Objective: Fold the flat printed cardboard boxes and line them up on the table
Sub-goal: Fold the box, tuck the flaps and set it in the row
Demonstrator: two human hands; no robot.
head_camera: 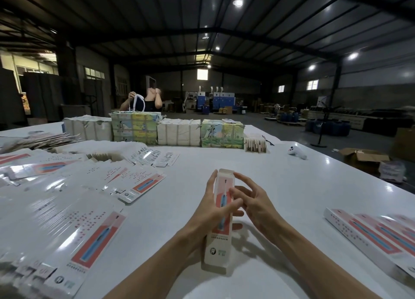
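Part-erected white-and-coral box (221,220) held tilted over mid-worktop (280,186), far end open. Flat blanks (89,227) spread left. Folded boxes (370,233) lined right.

1. Flat boxes (74,209) are spread over the left of the table (280,186).
2. A box (221,220) is held at near centre, between the left hand (208,211) and the right hand (253,202).
3. Folded boxes (370,233) are lined up at the near right.
4. Bundles (177,131) are stacked along the far edge, with a person (148,101) behind them.
5. A carton (363,159) is set on the floor, right of the table.
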